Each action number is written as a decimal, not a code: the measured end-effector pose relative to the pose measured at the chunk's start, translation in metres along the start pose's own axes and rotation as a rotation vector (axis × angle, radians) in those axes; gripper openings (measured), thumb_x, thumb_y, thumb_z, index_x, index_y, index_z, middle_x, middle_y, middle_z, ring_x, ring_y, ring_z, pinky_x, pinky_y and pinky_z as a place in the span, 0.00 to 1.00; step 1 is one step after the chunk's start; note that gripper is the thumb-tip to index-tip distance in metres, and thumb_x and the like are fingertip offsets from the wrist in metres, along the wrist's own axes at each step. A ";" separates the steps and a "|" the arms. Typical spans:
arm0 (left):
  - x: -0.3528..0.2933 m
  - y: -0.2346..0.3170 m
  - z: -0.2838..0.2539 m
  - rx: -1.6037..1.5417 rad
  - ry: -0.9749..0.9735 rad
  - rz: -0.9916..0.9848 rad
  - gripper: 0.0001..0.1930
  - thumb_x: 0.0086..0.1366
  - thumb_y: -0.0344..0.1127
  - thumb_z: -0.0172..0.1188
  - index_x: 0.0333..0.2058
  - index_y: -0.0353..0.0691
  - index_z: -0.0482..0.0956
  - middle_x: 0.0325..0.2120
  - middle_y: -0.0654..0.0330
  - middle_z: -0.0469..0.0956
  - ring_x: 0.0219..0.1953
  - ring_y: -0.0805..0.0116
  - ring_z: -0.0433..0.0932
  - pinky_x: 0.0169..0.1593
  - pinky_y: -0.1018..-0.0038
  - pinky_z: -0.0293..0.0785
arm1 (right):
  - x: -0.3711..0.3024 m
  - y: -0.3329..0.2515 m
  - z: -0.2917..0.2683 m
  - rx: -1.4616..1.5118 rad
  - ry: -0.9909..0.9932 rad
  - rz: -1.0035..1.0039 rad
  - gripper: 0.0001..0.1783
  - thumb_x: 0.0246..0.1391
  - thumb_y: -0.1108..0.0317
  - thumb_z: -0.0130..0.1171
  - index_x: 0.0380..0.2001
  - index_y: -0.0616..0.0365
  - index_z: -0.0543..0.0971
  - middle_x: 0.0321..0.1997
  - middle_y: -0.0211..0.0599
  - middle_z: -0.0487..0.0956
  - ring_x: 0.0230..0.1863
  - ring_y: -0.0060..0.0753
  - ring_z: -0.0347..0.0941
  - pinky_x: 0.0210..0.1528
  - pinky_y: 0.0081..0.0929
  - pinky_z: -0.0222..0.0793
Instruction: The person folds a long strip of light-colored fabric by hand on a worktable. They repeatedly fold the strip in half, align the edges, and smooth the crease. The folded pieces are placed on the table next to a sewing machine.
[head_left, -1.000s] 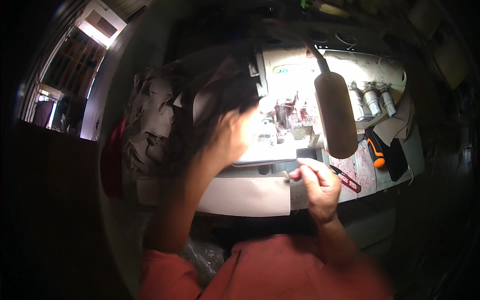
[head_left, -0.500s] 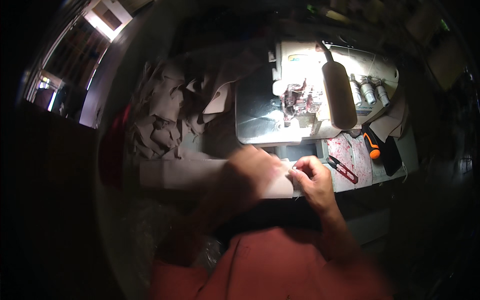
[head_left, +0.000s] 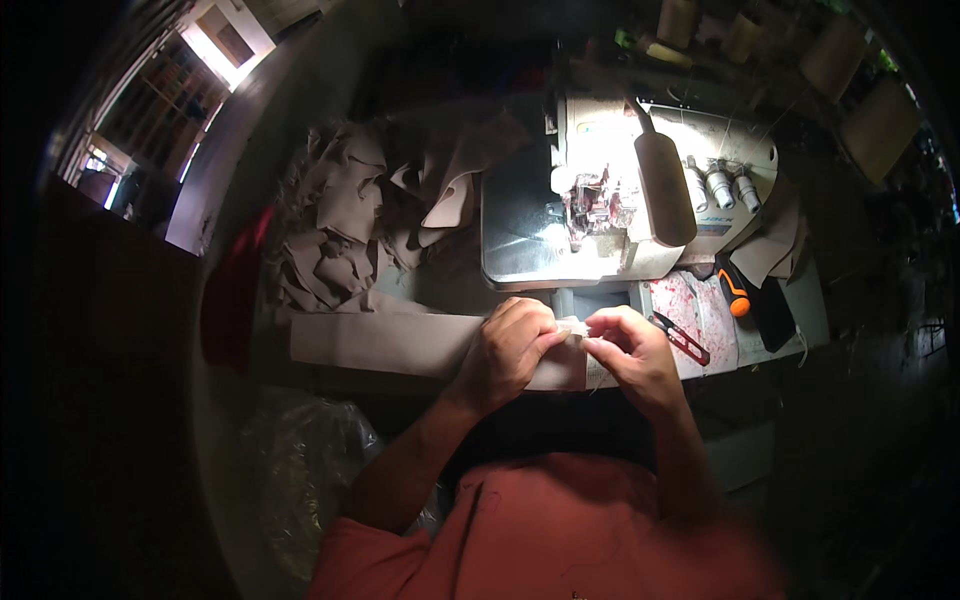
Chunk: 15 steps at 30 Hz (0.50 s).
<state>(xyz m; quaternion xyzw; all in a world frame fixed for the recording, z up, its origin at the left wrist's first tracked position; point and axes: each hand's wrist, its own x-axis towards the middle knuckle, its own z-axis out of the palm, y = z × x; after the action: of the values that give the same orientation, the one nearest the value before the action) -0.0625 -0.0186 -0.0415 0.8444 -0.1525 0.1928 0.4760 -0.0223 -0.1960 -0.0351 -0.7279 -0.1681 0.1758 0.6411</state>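
Note:
A long pale fabric strip (head_left: pixel 385 342) lies along the front edge of the table. My left hand (head_left: pixel 512 348) rests over its right part, fingers curled and thumb pressed on a bunched edge of the cloth. Just to the right, my right hand (head_left: pixel 637 358) is closed in a pinch at the same small whitish bunched edge (head_left: pixel 572 327). What exactly its fingertips hold is too small to make out; thin loose threads hang below. Behind both hands stands a sewing machine (head_left: pixel 610 255), brightly lit around its needle area.
Crumpled fabric pieces (head_left: pixel 345 215) are heaped at the left. Right of my hands lie red-and-black thread snips (head_left: pixel 682 338) and an orange-and-black handled tool (head_left: pixel 736 292), beside a dark flat object (head_left: pixel 772 312). A lamp (head_left: pixel 665 190) overhangs the machine. A clear plastic bag (head_left: pixel 310 470) hangs lower left.
My left hand, blurred by motion before, is now steady, its thumb at the cloth's bunched edge close to my right fingertips. My right hand stays nearly in place. The view has shifted slightly.

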 end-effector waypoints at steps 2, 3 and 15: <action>0.000 0.001 -0.002 -0.032 0.014 0.004 0.04 0.50 0.23 0.56 0.23 0.34 0.69 0.25 0.55 0.71 0.31 0.61 0.71 0.36 0.73 0.68 | 0.005 0.000 0.006 0.092 -0.067 0.018 0.06 0.45 0.73 0.56 0.27 0.64 0.74 0.25 0.31 0.71 0.26 0.16 0.65 0.28 0.15 0.63; 0.000 0.001 -0.002 -0.046 0.022 0.005 0.04 0.50 0.23 0.55 0.23 0.34 0.69 0.25 0.55 0.71 0.31 0.62 0.71 0.36 0.73 0.68 | 0.005 0.001 0.007 0.089 -0.069 0.015 0.06 0.45 0.73 0.56 0.26 0.64 0.74 0.24 0.31 0.71 0.26 0.16 0.65 0.28 0.15 0.62; 0.002 0.005 0.005 0.092 0.047 -0.017 0.05 0.50 0.28 0.57 0.24 0.35 0.69 0.27 0.55 0.70 0.34 0.60 0.70 0.40 0.69 0.66 | 0.006 0.019 -0.002 0.164 0.111 0.084 0.06 0.48 0.72 0.54 0.29 0.64 0.73 0.29 0.31 0.73 0.30 0.16 0.66 0.33 0.15 0.62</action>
<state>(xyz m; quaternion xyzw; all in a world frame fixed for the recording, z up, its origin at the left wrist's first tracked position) -0.0619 -0.0257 -0.0389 0.8618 -0.1252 0.2152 0.4419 -0.0152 -0.1969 -0.0536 -0.6881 -0.0867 0.1748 0.6989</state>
